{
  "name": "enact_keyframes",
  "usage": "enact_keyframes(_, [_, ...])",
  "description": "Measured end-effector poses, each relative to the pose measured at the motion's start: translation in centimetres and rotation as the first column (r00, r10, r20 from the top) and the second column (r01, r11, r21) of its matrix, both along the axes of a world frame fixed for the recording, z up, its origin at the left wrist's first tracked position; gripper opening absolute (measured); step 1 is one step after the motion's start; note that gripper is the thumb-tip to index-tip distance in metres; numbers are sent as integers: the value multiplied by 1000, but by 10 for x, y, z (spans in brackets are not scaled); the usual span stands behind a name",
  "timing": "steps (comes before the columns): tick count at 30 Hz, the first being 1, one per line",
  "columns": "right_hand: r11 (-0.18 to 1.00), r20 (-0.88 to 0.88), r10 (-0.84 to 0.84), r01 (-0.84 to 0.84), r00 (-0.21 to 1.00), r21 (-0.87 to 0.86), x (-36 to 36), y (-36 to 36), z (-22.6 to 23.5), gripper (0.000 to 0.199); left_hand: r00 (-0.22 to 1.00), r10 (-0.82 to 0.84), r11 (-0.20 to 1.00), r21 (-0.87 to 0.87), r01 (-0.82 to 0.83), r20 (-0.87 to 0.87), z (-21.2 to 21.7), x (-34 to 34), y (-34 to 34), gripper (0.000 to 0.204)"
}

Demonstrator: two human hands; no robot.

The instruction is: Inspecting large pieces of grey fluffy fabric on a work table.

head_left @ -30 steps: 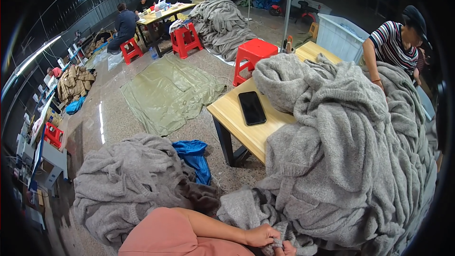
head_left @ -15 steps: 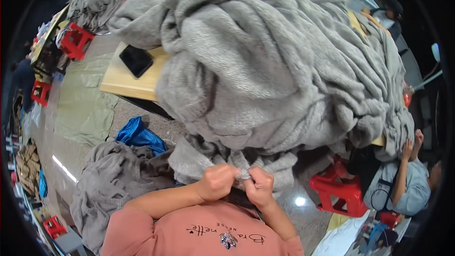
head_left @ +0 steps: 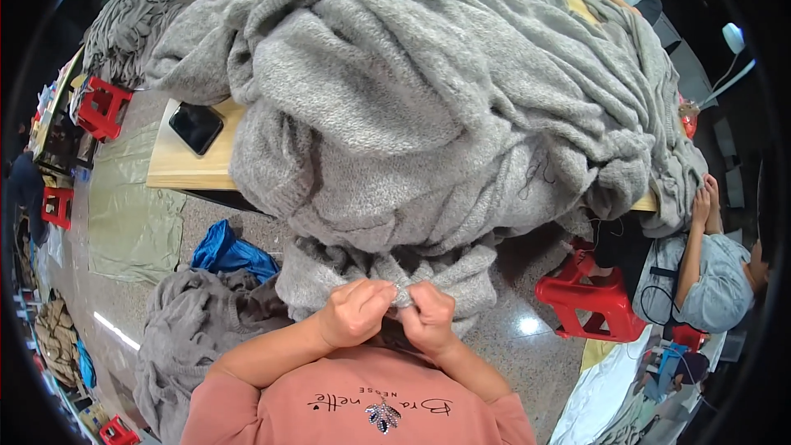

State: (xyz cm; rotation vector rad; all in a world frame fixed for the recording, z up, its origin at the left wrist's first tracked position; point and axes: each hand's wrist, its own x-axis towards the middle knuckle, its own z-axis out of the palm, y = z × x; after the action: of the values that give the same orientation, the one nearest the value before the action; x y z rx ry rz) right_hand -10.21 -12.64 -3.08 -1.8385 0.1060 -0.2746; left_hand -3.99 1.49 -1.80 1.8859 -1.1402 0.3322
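A light grey knitted garment hangs at the near side of the table, in front of my body. My left hand is closed with its fingertips pinching the edge of this knit. Close beside it, my right hand pinches the same edge, so a short bit of fabric shows between the two fists. Just beyond my hands rises a large heap of grey knitwear, which covers most of the table. Where the lower part of the held garment ends is hidden behind my hands and arms.
A black phone lies on the bare corner of the wooden table. Darker knits and a blue cloth are piled at my left. A red stool stands at my right, near a seated person touching the heap's edge.
The view has shifted, so the table and heap appear farther left. My hands keep their pinch on the knit edge and have come slightly closer together.
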Motion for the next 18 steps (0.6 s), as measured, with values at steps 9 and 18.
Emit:
enact_keyframes(9, [951,286,-94,171,954,-257,3,1,1,10,1000,-6,1000,-19,6,-25,2,-5,-5,31])
enact_keyframes(18, [891,368,-95,244,925,-382,26,-3,-5,13,993,87,996,-25,-89,-79,-4,0,-14,21])
